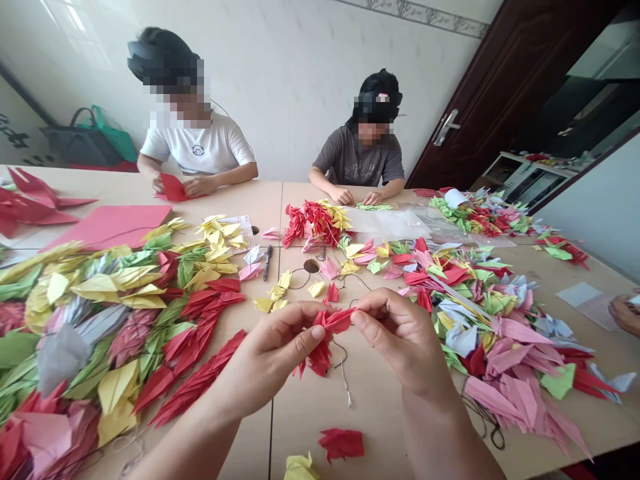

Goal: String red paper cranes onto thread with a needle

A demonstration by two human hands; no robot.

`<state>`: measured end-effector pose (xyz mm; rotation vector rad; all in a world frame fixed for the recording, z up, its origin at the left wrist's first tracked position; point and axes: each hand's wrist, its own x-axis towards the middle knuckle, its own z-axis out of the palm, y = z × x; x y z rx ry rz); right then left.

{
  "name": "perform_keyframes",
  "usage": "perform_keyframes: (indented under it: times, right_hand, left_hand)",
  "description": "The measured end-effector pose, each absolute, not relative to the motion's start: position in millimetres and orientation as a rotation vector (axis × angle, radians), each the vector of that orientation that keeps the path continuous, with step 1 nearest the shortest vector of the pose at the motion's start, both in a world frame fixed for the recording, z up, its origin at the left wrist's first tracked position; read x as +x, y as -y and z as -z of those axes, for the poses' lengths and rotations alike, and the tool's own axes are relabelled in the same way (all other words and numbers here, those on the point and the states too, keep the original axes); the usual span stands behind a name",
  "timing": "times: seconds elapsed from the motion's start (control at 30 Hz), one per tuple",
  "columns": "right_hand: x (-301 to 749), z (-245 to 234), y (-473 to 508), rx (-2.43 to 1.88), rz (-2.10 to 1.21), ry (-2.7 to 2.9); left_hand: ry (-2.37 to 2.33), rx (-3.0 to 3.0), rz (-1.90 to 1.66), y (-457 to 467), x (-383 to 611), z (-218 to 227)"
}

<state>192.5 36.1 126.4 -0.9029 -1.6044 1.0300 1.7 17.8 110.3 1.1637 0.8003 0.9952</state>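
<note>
The left hand (273, 353) and right hand (405, 340) met just above the table (350, 413), near 6 o'clock in the head view. Between them was the red paper crane (323, 340), its long axis slanting from a wing tip at about 2 o'clock, by the right fingertips, down to a lower point at about 7 o'clock. The left thumb and forefinger pinched its folds, with the other fingers curled behind. The right thumb and fingers were pressed together around the upper tip; the exact grip was partly hidden. A thin thread (343, 373) with a metal end hung below it.

A loose red crane (341, 443) lay at 6 o'clock. A large heap of folded paper cranes (100, 320) filled the table from 8 to 10 o'clock, and a pink, green and red heap (493, 320) spread from 2 to 4 o'clock. A black pen (267, 262) lay near 12 o'clock, beside a red-and-yellow cluster (315, 223).

Across the table, a person in a white T-shirt (197, 147) held a red sheet (173, 188) at 11 o'clock, and a person in a grey T-shirt (360, 157) worked at 12 o'clock.
</note>
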Motion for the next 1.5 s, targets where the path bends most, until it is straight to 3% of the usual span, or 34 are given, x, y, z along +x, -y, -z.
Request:
perform_keyframes:
  times: [1.5]
  right_hand:
    - [188.9,-122.4,-32.8,-0.770,-0.968,1.622]
  left_hand:
    - [-0.962,1.175,-1.152,-15.1,4.3,-107.3]
